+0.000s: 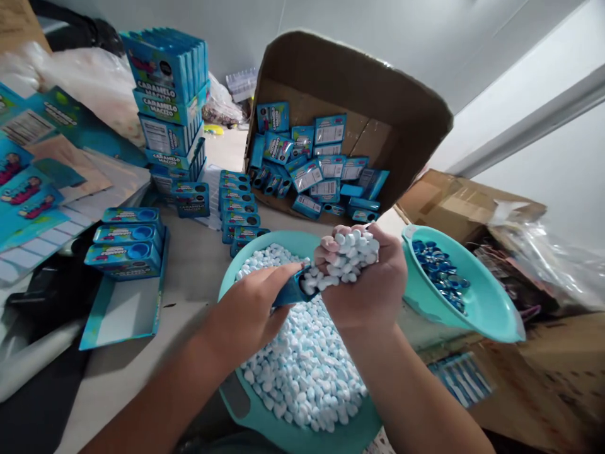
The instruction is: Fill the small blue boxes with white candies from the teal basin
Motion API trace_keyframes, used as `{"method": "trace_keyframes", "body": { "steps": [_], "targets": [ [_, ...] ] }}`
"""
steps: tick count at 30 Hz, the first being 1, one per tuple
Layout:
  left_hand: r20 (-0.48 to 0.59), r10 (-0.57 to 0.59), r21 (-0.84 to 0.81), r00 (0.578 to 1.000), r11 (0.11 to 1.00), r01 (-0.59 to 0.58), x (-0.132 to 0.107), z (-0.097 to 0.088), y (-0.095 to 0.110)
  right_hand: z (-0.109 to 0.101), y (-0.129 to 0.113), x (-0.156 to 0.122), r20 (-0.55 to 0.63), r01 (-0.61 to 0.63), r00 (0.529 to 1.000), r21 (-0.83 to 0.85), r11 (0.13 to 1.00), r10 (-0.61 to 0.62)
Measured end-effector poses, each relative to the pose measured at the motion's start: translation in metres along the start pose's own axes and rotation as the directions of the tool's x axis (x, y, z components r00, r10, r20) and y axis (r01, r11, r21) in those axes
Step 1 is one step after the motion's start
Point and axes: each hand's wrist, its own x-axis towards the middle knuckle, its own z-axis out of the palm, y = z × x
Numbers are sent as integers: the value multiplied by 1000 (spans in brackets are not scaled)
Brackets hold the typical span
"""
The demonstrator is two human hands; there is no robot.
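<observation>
My left hand (253,309) grips a small blue candy box (290,292) with its open end turned toward my right hand. My right hand (366,280) is cupped around a heap of white and pale blue candies (352,252), held right at the box mouth. Both hands hover over a teal bowl (246,403) filled with the same candies (302,366).
A second teal bowl (491,309) with dark blue pieces (442,271) sits to the right. A tipped cardboard box (406,107) spills small blue boxes (312,167) behind. Filled boxes stand in rows (239,211), trays (127,243) and a stack (170,94) at left. Flat printed cartons (28,189) lie far left.
</observation>
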Motion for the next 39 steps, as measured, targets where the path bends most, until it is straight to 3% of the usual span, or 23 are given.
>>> {"method": "trace_keyframes", "body": {
  "steps": [5, 9, 18, 26, 30, 39],
  "targets": [
    [17, -49, 74, 999, 996, 48, -1, 0, 3, -10, 5, 1, 128, 124, 987, -255, 959, -93],
    [12, -19, 102, 1000, 995, 17, -1, -1, 4, -14, 6, 2, 186, 179, 976, -364, 914, -117],
    [-6, 3, 173, 1000, 985, -2, -1, 0, 4, -7, 5, -5, 142, 221, 974, -423, 879, -177],
    [-23, -10, 205, 1000, 979, 14, 0, 1, 5, -9, 7, -9, 260, 350, 934, -521, 779, -246],
    [-28, -8, 192, 1000, 981, 13, 1, 1, 6, -7, 7, -10, 260, 348, 933, -464, 815, -250],
    [-28, 9, 173, 1000, 985, -4, -1, 4, 2, -6, 9, -17, 422, 439, 866, -385, 812, -268]
  ]
}}
